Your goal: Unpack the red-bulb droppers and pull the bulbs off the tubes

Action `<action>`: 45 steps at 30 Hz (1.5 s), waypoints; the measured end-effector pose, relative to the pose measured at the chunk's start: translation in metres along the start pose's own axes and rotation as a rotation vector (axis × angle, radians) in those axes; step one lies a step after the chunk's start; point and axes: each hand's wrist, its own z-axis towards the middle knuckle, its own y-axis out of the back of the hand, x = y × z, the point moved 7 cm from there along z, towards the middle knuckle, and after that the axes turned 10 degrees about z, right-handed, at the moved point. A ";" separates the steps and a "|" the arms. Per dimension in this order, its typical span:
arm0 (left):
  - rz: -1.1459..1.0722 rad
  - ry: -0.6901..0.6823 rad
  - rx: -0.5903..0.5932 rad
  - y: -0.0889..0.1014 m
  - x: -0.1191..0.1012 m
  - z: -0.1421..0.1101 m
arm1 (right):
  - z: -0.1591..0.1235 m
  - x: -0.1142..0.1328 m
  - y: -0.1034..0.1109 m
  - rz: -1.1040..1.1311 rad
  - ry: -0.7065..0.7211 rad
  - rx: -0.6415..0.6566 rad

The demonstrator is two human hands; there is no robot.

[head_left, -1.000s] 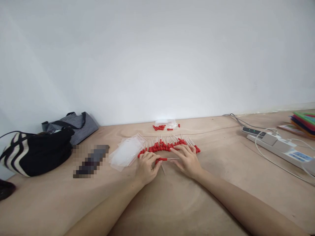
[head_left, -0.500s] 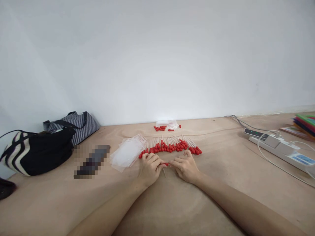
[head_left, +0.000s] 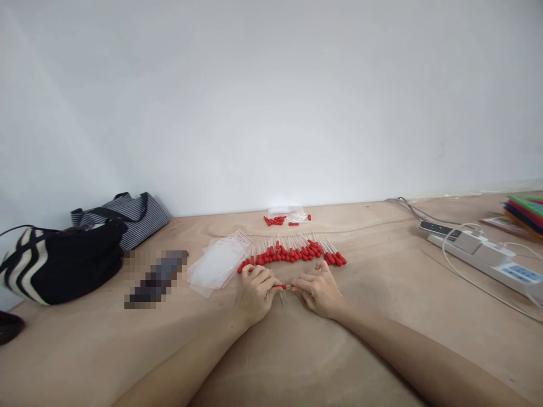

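Observation:
Between the thumb and fingers of my left hand (head_left: pixel 259 291) is a small red rubber bulb (head_left: pixel 284 287). My right hand (head_left: pixel 317 289) pinches a thin pale stem (head_left: pixel 289 287) whose end meets the bulb; most of the stem is hidden by my fingers. Another slender pale stem (head_left: pixel 282 298) shows just below the left fingertips. Beyond both hands lies a row of red-bulbed pale stems (head_left: pixel 292 253), their bulbs toward me. Farther back, several loose red bulbs (head_left: pixel 276 220) lie near the wall.
Clear plastic bags (head_left: pixel 220 263) lie left of the row, and another clear bag (head_left: pixel 286 212) is by the wall. A blurred dark object (head_left: pixel 159 280), a black bag (head_left: pixel 80 260) and a striped bag (head_left: pixel 144 217) are at left. Right are a power strip (head_left: pixel 487 263) and coloured folders (head_left: pixel 526 215).
The red bulb has shifted slightly left with my left fingers, and a short length of pale stem now shows between it and my right fingertips. The view has shifted slightly.

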 end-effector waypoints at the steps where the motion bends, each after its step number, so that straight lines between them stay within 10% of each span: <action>1: -0.002 -0.003 0.000 0.000 0.000 0.000 | 0.000 0.000 0.000 0.002 -0.002 0.005; 17: -0.022 0.375 0.045 0.002 0.058 -0.030 | 0.002 -0.015 -0.025 0.230 -0.205 0.023; 26: 0.013 0.201 0.127 0.004 0.046 -0.032 | 0.017 0.003 -0.037 0.378 -0.220 0.032; 45: 0.277 0.529 0.124 -0.033 0.069 0.032 | -0.018 -0.009 -0.004 0.250 -0.272 0.100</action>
